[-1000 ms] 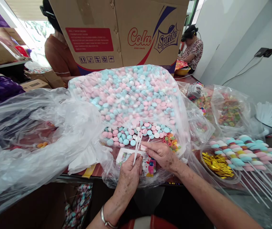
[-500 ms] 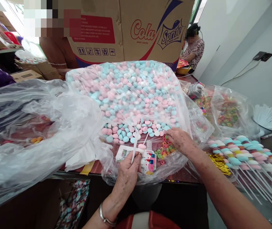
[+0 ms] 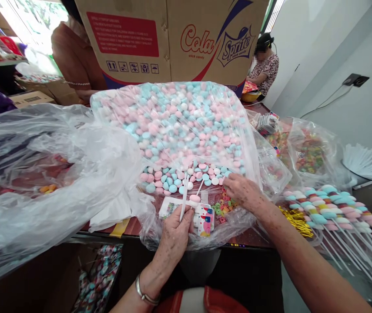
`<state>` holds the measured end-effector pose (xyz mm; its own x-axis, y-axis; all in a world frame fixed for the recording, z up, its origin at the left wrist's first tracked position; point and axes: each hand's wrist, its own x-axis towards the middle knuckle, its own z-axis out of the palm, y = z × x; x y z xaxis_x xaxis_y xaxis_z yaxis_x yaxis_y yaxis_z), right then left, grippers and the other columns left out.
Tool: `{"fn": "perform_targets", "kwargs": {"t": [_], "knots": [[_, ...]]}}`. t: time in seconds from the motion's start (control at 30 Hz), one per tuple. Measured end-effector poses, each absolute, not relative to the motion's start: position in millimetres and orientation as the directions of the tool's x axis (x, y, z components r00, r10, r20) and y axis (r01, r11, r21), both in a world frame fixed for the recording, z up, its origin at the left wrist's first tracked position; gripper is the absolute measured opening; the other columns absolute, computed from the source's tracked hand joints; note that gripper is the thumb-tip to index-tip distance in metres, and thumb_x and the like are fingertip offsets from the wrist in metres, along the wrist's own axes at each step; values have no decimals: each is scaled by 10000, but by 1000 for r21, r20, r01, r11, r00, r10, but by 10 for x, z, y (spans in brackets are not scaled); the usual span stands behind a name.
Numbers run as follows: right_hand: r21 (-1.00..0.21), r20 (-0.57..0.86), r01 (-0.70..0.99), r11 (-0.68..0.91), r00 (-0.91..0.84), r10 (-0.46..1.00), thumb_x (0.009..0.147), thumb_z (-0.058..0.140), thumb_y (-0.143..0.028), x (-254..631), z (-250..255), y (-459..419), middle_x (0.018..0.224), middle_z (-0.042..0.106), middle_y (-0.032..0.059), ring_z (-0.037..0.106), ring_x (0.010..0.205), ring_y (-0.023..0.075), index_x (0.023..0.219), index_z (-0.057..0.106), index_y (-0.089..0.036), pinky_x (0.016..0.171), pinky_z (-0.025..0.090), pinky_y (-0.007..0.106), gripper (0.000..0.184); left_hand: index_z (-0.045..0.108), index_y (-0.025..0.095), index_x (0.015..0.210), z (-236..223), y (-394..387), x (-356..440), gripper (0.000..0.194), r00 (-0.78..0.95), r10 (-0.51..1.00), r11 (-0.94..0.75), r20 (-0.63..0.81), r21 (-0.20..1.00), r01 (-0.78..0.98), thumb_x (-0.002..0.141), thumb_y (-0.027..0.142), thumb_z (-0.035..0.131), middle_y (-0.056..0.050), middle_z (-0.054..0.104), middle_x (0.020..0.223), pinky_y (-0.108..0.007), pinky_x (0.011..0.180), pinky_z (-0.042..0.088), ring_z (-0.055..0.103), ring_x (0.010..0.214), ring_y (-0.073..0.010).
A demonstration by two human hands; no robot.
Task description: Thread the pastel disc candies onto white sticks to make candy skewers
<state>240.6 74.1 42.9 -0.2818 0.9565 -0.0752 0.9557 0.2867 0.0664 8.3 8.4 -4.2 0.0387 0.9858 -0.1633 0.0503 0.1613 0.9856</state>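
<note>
My left hand (image 3: 175, 230) is closed around several white sticks (image 3: 184, 198) above the printed cards (image 3: 206, 221). On one slanting stick sits a pink marshmallow-like candy (image 3: 195, 198); that stick's tip rises above it. My right hand (image 3: 246, 193) is down at the right edge of the loose candies, over the small ring gummies (image 3: 223, 206). Its fingers are bent together and what they pinch, if anything, is hidden. Ahead of both hands, pink, blue and white candies (image 3: 172, 178) spill from a large clear plastic bag (image 3: 186, 121).
Finished candy sticks (image 3: 332, 208) lie at right beside gold twist ties (image 3: 298, 224). White sticks (image 3: 368, 161) stand behind them. A large cardboard box (image 3: 175, 43) blocks the back. Crumpled plastic (image 3: 107, 161) covers the left. Two people sit beyond.
My right hand has left the candy on the stick, moved right to the ring gummies and stayed there. My left hand keeps hold of the sticks. The view has shifted slightly.
</note>
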Motion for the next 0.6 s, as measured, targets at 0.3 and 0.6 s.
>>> {"fn": "perform_targets", "kwargs": {"t": [0.3, 0.6], "knots": [[25, -152, 873, 487, -478, 865, 923, 504, -61, 2452, 469, 790, 996, 641, 111, 580, 930, 207, 951, 669, -149, 776, 437, 285, 189, 643, 187, 804, -25, 82, 74, 279, 89, 979, 176, -181, 983, 52, 892, 436, 551, 79, 470, 503, -214, 404, 208, 281, 386, -73], [93, -149, 902, 422, -407, 901, 905, 514, -77, 2384, 438, 803, 1022, 648, 114, 590, 987, 233, 992, 657, -143, 810, 457, 305, 180, 621, 185, 799, -67, 96, 68, 275, 133, 977, 164, -168, 985, 45, 917, 421, 543, 73, 479, 531, -214, 418, 185, 276, 418, -73]]}}
